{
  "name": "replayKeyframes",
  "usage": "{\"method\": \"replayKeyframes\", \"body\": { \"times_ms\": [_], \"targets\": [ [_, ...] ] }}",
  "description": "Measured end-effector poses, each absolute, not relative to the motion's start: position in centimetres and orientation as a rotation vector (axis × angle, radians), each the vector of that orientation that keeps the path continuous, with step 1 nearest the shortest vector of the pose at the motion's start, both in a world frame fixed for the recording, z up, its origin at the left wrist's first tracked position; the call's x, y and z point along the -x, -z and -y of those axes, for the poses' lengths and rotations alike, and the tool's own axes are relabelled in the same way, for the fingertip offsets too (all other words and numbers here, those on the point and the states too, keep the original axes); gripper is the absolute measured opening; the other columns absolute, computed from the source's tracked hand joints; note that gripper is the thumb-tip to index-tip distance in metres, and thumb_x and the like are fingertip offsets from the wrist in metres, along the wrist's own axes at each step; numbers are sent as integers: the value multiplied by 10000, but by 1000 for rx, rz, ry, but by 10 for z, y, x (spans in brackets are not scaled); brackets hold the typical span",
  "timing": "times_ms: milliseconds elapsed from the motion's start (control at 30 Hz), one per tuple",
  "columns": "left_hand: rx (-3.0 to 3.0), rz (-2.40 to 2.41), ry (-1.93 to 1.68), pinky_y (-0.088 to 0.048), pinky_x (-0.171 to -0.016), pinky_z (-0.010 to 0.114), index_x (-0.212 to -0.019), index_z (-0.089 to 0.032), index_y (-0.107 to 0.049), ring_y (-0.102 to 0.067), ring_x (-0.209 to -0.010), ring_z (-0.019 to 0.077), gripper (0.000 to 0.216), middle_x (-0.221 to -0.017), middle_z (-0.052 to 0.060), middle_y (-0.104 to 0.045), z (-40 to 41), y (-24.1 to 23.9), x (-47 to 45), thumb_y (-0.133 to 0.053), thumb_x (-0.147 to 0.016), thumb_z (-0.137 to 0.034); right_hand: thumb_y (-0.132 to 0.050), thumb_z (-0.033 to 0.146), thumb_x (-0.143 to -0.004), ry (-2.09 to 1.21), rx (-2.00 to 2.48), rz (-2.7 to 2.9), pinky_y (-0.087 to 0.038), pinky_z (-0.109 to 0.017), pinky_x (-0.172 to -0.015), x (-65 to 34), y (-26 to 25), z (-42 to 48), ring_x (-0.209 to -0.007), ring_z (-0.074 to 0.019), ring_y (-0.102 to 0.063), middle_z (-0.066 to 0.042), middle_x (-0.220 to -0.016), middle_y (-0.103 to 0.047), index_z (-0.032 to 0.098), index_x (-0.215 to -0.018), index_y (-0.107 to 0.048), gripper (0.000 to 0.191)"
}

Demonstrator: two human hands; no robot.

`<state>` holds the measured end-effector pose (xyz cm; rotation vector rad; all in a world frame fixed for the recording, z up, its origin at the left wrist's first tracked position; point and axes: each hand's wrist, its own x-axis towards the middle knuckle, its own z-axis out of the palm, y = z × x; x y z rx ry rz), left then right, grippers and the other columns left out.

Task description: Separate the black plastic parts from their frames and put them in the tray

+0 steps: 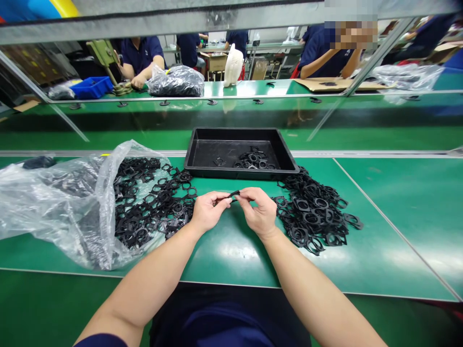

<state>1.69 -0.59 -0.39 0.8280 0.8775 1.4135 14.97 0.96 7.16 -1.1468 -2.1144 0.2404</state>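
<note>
Between my two hands, above the green table, is a small black ring-shaped plastic part [234,194], seen nearly edge-on. My left hand [209,210] pinches its left end and my right hand [258,210] pinches its right end; the fingers hide much of it. Left of my left hand, loose black ring parts [155,207] spill from a clear plastic bag [83,202]. Close to my right hand lies a heap of similar black ring parts [314,212]. Beyond both hands stands a black tray [241,174] with several parts [255,159] inside, mostly toward its right.
A metal rail [144,153] runs behind the tray, with a green conveyor [152,137] past it carrying spaced black parts [212,102]. Across it, people sit working near a blue bin [93,87], a filled plastic bag [177,81] and a white fan [233,65]. A metal bar [173,21] crosses overhead.
</note>
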Motion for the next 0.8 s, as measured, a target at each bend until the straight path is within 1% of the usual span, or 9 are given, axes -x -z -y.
{"method": "replayKeyframes", "body": {
  "times_ms": [100,167,300,467,633,667,733,800],
  "targets": [
    [-821,-877,-1406,-541,-645,237,-872,-126,-708,-657,-649,135,230,-794,67,-702,7,4,-17,-686,-746,-317,-623,138,-814,-194,1117,2142,-517,-308,-717,-150,-73,-10,-778,-159,-618,-38,-815,-649,202,-834,-627,67],
    [-821,-876,-1404,-538,-652,235,-878,-129,-709,-657,-656,134,227,-796,65,-699,7,5,-17,-684,-749,-315,-627,121,-807,-192,1107,2153,-514,-300,-721,-149,-74,-11,-778,-156,-617,-38,-810,-649,196,-824,-625,76],
    [-868,-878,-1420,-539,-661,250,-889,-141,-711,-654,-667,139,217,-810,62,-692,7,8,-16,-667,-768,-315,-632,110,-800,-217,1121,2156,-499,-281,-687,-149,-76,-11,-752,-144,-598,-33,-793,-633,187,-806,-603,83],
    [-1033,-934,-1471,-528,-666,249,-868,-168,-718,-643,-705,139,163,-802,49,-678,6,8,-13,-638,-798,-292,-609,142,-820,-359,1214,2097,-474,-260,-629,-148,-77,-9,-699,-124,-557,-20,-776,-596,184,-795,-570,63],
    [-1079,-929,-1480,-519,-678,253,-883,-166,-711,-637,-698,132,148,-799,44,-680,5,3,-11,-631,-808,-265,-603,173,-825,-374,1219,2076,-463,-267,-652,-149,-75,-8,-702,-125,-545,-19,-767,-587,184,-801,-576,37],
    [-1106,-936,-1491,-516,-689,255,-879,-167,-710,-636,-712,134,141,-789,41,-681,6,3,-10,-627,-812,-259,-610,193,-822,-407,1249,2039,-465,-267,-655,-149,-74,-8,-702,-126,-549,-19,-771,-592,185,-826,-585,27],
    [-1189,-956,-1516,-510,-711,257,-861,-170,-708,-630,-737,136,119,-756,33,-680,6,1,-9,-619,-818,-236,-620,255,-820,-572,1349,1910,-470,-259,-639,-150,-71,-8,-687,-123,-553,-20,-778,-596,183,-868,-597,89],
    [-1258,-972,-1527,-506,-709,252,-853,-169,-705,-622,-727,131,103,-727,26,-679,5,1,-8,-616,-818,-207,-624,326,-816,-774,1439,1768,-463,-243,-592,-149,-69,-9,-636,-111,-536,-17,-760,-584,176,-862,-609,157]
  ]
}}
